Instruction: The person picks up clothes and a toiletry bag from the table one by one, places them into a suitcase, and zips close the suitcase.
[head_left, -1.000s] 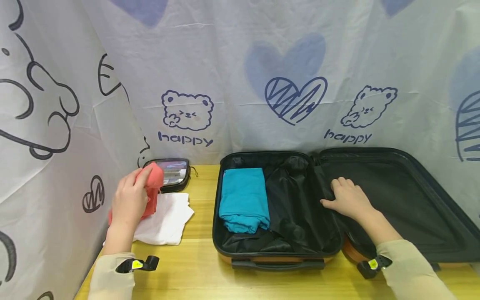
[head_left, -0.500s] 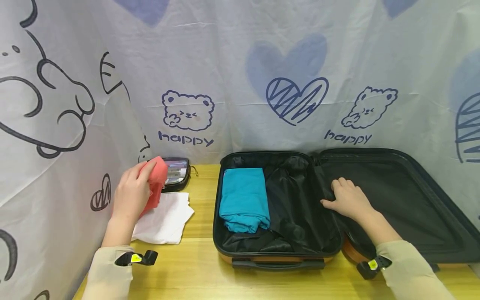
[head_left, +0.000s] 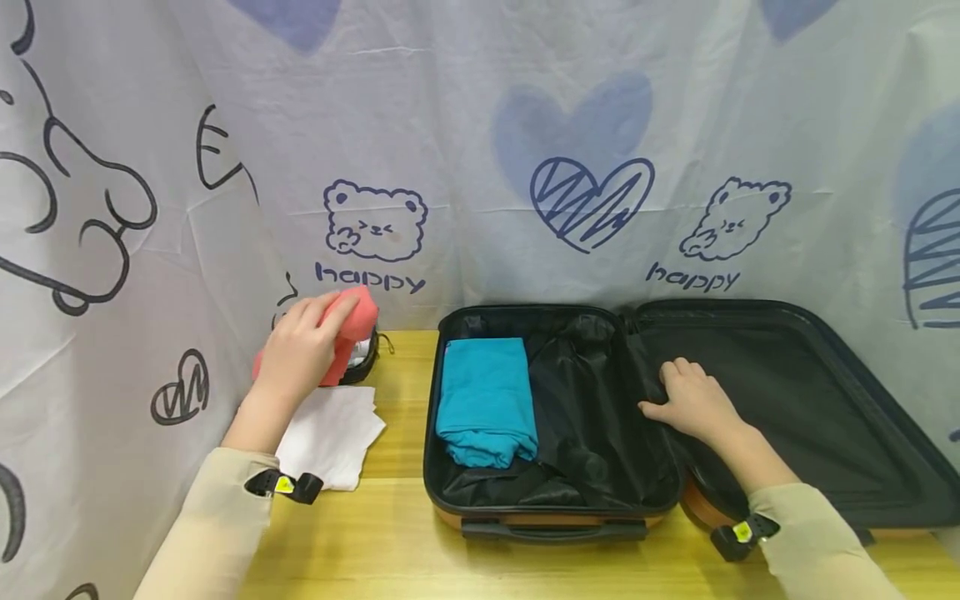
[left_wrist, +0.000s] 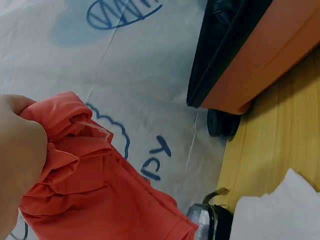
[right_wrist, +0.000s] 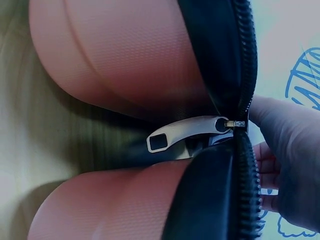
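Observation:
My left hand (head_left: 302,346) grips a folded coral garment (left_wrist: 115,195), thumb and fingers pinching its bunched upper end. The garment is raised over the table's left side, in front of a small black pouch (head_left: 363,368) that it partly covers in the head view. Beneath my left forearm lies a white cloth (head_left: 330,437). At the hinge side of the open suitcase (head_left: 592,400), my right hand (head_left: 697,400) rests with relaxed fingers and the thumb spread. A folded teal garment (head_left: 486,396) lies in the left half of the suitcase's black-lined base.
The suitcase lid (head_left: 795,400) lies folded back to the right. A carry handle (head_left: 555,530) juts from the front of the base. A zipper pull (right_wrist: 185,131) hangs between the two shells. A printed curtain (head_left: 480,167) borders the wooden table (head_left: 390,542) behind and at left.
My left hand has lifted the coral garment off the white cloth and carried it up and to the right. My right hand and the suitcase have stayed in place.

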